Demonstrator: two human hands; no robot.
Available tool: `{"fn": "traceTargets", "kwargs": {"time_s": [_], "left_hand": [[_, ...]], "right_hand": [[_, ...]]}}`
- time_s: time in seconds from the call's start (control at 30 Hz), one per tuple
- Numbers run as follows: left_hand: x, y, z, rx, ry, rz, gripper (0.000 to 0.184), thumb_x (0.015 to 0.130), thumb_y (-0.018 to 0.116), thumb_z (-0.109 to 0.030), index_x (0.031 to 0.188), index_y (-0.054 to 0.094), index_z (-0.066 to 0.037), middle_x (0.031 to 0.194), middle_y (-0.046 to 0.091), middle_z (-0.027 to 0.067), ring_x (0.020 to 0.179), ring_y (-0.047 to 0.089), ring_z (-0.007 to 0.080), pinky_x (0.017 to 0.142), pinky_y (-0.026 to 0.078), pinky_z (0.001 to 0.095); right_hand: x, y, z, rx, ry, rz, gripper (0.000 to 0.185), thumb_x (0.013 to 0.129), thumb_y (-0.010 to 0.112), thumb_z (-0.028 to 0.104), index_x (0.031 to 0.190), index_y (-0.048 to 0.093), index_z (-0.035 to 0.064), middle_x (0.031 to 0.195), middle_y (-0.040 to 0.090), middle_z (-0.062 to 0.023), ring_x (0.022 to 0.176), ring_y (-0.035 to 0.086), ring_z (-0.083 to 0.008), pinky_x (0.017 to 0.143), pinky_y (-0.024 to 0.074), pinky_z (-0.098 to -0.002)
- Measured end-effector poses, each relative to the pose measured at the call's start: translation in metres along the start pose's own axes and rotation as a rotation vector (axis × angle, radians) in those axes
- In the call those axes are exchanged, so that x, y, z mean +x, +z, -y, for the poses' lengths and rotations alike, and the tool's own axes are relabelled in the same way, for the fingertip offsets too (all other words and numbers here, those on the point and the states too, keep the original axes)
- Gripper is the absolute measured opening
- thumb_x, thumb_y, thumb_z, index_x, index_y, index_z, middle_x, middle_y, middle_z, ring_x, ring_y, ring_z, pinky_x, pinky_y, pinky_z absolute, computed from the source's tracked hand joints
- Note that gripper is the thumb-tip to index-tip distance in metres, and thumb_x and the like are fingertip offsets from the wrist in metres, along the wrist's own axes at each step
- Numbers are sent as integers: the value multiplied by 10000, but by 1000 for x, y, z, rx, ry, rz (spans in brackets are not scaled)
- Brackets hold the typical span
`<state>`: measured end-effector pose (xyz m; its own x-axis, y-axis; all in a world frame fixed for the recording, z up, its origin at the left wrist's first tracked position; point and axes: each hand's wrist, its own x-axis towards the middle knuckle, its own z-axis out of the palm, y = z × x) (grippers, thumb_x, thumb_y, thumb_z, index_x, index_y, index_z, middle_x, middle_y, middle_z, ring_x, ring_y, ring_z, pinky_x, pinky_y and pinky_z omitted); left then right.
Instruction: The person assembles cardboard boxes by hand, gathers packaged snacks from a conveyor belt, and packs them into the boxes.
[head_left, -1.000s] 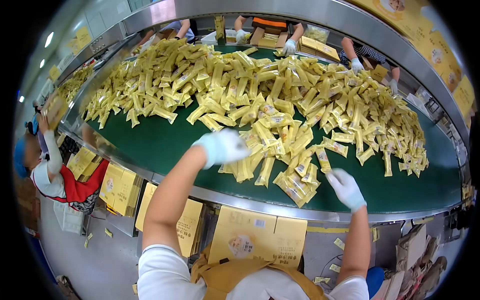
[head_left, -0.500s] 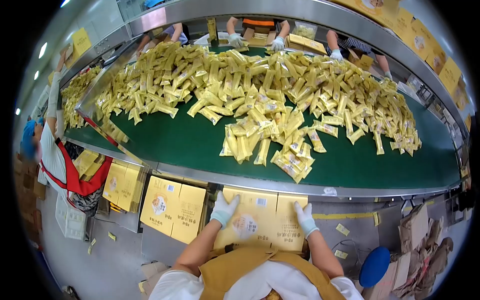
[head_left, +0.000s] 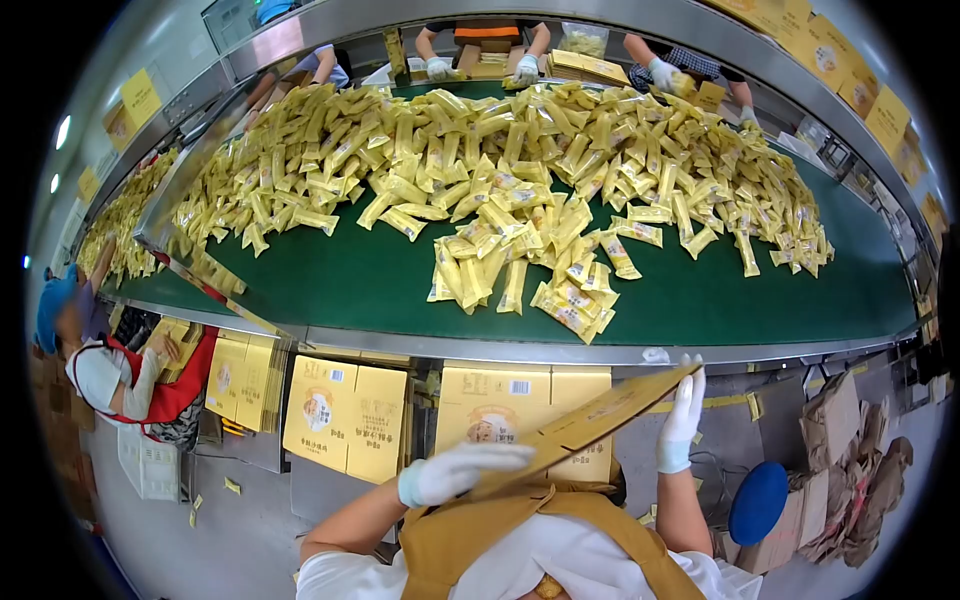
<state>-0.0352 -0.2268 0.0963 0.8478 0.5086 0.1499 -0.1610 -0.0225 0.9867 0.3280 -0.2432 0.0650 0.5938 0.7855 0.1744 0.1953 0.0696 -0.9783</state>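
Observation:
A flat, folded yellow carton is tilted up in front of my chest, its right end higher than its left. My right hand, in a white glove, holds it at the raised right end with the fingers pointing up. At the lower left end is my left hand, also gloved, its fingers straight along the carton and somewhat blurred; its thumb is hidden. Beneath the tilted carton lies another flat yellow carton with a printed round picture and a barcode.
Yellow wrapped packets are heaped on a green conveyor belt beyond a metal edge. More carton stacks stand to the left. A blue stool is at right. Co-workers' gloved hands show across the belt; a person in a red apron is at left.
One flat carton has come up off the stack and tilted, right end raised. My right hand has moved up and right, my left hand down. The person at left has lowered an arm.

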Motion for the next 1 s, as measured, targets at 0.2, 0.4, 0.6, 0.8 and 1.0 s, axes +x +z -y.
{"fn": "traceTargets", "kwargs": {"time_s": [0.2,0.4,0.6,0.8,1.0], "left_hand": [[13,1,7,224,153,151,446,988,462,-166,1398,577,-36,1518,445,243,1386,434,422,1161,314,476],[28,-6,-7,753,477,189,468,855,622,-252,1267,654,-32,1479,491,240,1320,509,402,1115,381,523],[60,-20,-56,1129,280,466,316,756,649,-350,667,664,-48,888,680,248,873,664,374,820,523,484],[77,-22,4,1302,-111,400,494,936,538,-446,562,637,-138,572,610,109,502,586,341,518,485,440],[82,-12,13,1261,-266,558,424,924,541,-489,775,705,-128,715,691,86,667,669,322,605,536,440]], "right_hand": [[-6,-7,-11,182,168,3,453,1054,453,249,1421,435,-17,1310,584,-118,1253,535,-213,1065,405,-336],[-3,-19,10,98,416,350,436,841,637,61,1259,558,-36,1182,653,-93,1079,632,-181,944,506,-325],[7,11,85,-443,42,584,85,750,611,48,821,577,17,796,645,-113,737,633,-312,711,528,-396],[18,58,128,-1111,-258,1092,197,778,595,262,757,641,72,786,683,-193,776,672,-406,740,540,-471],[38,66,118,-1140,-216,1106,264,796,591,306,813,693,63,786,701,-197,769,689,-401,735,553,-475]]}}
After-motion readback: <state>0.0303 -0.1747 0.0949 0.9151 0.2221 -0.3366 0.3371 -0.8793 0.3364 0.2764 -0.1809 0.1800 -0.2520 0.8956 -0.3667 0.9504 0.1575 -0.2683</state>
